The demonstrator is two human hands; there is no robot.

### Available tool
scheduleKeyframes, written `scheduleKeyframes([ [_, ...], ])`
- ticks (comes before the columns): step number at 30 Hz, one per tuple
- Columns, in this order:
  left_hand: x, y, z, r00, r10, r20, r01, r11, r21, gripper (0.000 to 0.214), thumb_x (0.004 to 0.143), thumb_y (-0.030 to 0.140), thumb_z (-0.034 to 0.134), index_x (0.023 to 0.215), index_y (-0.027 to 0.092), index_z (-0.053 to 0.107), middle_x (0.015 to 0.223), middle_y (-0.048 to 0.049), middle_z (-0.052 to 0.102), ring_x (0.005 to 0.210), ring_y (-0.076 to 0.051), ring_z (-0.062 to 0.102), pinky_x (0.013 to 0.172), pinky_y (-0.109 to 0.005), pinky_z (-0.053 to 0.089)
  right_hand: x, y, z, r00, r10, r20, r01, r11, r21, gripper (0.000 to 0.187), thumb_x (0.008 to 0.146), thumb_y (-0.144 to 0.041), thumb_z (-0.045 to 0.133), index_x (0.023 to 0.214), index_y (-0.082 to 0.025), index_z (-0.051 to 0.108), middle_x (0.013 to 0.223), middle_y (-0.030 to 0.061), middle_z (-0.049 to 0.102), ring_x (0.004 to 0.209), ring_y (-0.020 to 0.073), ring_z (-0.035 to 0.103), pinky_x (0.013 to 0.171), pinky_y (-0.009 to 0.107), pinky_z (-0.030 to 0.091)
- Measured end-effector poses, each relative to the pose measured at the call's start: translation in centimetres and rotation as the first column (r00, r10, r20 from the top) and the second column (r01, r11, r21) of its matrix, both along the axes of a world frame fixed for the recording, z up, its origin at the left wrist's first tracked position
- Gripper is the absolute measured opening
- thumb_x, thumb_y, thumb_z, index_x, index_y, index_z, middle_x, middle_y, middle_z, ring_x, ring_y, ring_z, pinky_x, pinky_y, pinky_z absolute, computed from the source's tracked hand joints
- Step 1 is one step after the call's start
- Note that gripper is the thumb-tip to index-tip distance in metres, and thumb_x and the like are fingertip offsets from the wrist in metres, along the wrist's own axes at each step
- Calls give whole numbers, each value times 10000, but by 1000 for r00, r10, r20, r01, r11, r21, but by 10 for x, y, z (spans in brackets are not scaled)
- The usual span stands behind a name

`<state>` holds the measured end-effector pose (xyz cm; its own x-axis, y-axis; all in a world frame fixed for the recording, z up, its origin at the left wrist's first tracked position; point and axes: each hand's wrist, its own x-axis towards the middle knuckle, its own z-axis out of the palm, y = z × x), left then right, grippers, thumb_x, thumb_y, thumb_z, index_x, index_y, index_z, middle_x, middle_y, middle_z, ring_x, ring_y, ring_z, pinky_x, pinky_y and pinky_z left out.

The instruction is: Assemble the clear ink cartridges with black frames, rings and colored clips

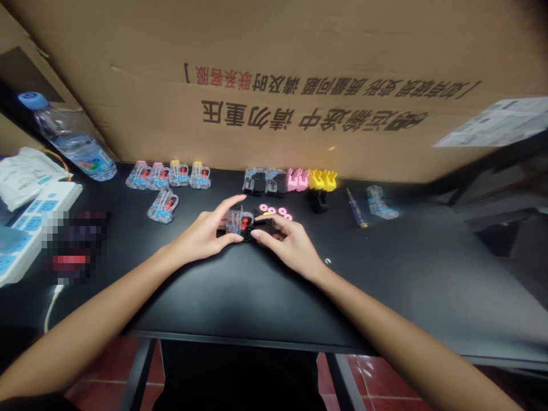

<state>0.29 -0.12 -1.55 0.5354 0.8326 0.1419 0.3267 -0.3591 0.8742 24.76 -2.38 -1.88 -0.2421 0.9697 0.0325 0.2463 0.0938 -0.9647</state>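
Between thumb and fingers, my left hand (209,233) grips a small clear plastic device (235,221) with a red part inside. My right hand (296,244) is closed on a black plastic piece (262,226) that meets the clear device's right side. Whether the two are joined I cannot tell. Just behind my fingers lie several small pink rings (264,208), a bit of yellow and a dark ring. A loose black holder (319,201) sits beyond my right hand. One small pale C-shaped clip (327,261) lies right of my right wrist.
Several clear devices (178,173) line the back left, with one more (163,206) in front. Clear-and-black units (274,181), pink holders (297,180) and yellow holders (323,179) stand along the cardboard (274,51). A screwdriver (357,209) lies right; a bottle (79,142) and power strip (38,222) left.
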Motion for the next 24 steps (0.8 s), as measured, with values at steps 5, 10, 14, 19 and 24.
scheduleKeyframes([
  [5, 0, 0, 0, 1000, 1, -29, 0, 1000, 13, 845, 943, 312, 776, 1671, 321, 346, 1258, -63, 783, 1110, -284, 799, 1070, -501, 630, 1, 1, -1, 1000, -4, 31, 4, 1000, 16, 400, 881, -529, 821, 1127, -218, 766, 1075, 78, 799, 911, 263, 751, 857, 423, 642],
  [10, -2, 0, 3, 999, -37, -12, 37, 999, 15, 817, 948, 279, 762, 1660, 333, 366, 1270, -62, 780, 1147, -283, 786, 1103, -517, 607, 2, 1, 2, 997, 33, 70, -35, 999, 38, 392, 891, -520, 812, 1149, -226, 783, 1074, 73, 807, 925, 267, 756, 867, 425, 636],
  [14, 0, -1, 6, 999, -40, 16, 40, 999, -30, 861, 922, 320, 798, 1664, 324, 361, 1259, -81, 780, 1148, -289, 785, 1045, -499, 640, 3, 2, 7, 999, 27, 48, -27, 1000, 10, 402, 863, -539, 834, 1101, -217, 793, 1041, 73, 812, 922, 272, 764, 857, 421, 649],
  [19, 2, -2, 8, 992, 60, 112, -57, 998, -24, 718, 948, 416, 781, 1586, 257, 493, 1248, -109, 782, 958, -222, 813, 892, -369, 678, 4, 5, 13, 998, 24, -56, -29, 996, -89, 449, 861, -616, 805, 1014, -195, 774, 866, 64, 783, 759, 241, 752, 752, 397, 658],
  [24, 2, -4, 15, 999, -46, 21, 42, 984, 174, 361, 1097, 384, 555, 1382, 237, 721, 1387, -99, 757, 1165, -243, 764, 1042, -390, 610, 4, 3, 18, 989, 143, -47, -148, 980, -133, 433, 873, -601, 808, 971, -180, 783, 767, 41, 754, 710, 212, 737, 741, 364, 643],
])
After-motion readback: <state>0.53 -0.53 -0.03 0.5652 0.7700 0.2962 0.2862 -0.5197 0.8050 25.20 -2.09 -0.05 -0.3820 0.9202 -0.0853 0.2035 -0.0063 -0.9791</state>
